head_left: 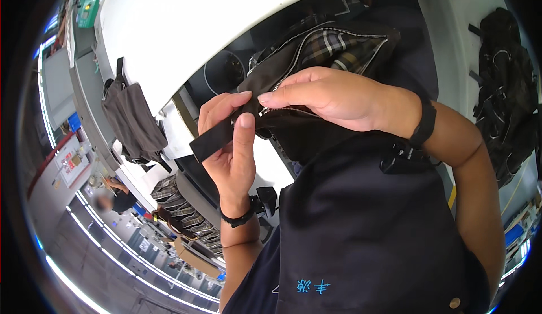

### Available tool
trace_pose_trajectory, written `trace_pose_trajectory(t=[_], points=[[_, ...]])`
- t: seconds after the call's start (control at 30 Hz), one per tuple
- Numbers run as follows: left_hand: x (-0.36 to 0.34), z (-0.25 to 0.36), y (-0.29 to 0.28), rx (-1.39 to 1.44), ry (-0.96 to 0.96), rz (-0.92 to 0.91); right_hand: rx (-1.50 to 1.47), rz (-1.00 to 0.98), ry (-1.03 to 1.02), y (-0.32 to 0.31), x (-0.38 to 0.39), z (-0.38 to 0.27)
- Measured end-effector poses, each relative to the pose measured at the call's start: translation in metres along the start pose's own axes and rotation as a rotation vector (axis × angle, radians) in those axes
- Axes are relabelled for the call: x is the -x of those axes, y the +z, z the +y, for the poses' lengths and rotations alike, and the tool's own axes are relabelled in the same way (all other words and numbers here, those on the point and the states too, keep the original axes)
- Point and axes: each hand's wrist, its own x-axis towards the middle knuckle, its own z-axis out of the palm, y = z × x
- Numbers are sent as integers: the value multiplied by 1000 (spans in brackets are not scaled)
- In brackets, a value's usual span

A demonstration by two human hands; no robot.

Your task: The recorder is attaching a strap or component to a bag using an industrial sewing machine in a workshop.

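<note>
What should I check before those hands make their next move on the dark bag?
1. Left hand has the dark strap: ok, between thumb and fingers.
2. Right hand is on the dark bag: ok, thumb at the zippered edge.
3. Zipper is open: ok, plaid lining shows.
4. Whole opening is visible: not ok, the right hand covers part.
5. Right fingertips' hold is secure: cannot tell, mostly hidden.
6. Other dark pouch is clear of the hands: ok, it lies apart, at left.
</note>
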Motion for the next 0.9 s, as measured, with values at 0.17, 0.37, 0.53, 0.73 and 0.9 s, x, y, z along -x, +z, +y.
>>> trace_pose_trajectory(t=[0.17, 0.37, 0.53, 0.73, 0.9], points=[[-1, -1, 7, 171, -57, 91, -104, 27, -148, 3, 5, 0], [-8, -2, 11, 199, -63, 38, -72, 82, -165, 1, 17, -6], [-10, -6, 14, 357, -140, 28, 36, 78, -178, -3, 23, -6], [-15, -2, 16, 356, -51, -27, -61, 55, -168, -7, 24, -7], [-14, 14, 24, 291, -15, 71, -25, 112, -228, -3, 25, -4]])
